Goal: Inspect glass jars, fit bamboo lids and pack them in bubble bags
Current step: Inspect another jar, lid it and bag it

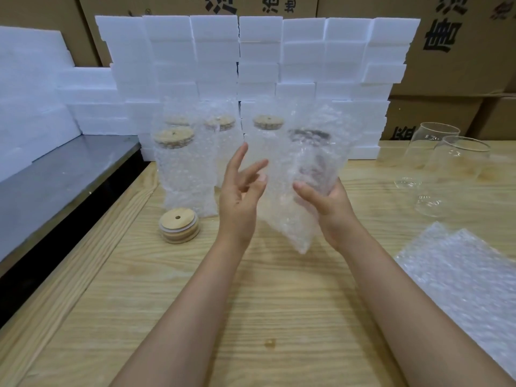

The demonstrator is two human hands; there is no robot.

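A single wide-angle view from the person's head looks forward and down across the pale wood-grain surface (279,317). It sits close: both forearms enter from the lower edge, with the left hand (240,191) and right hand (329,208) near mid-frame. Stacked white foam blocks (259,51) and brown cardboard boxes (460,37) fill the far top.
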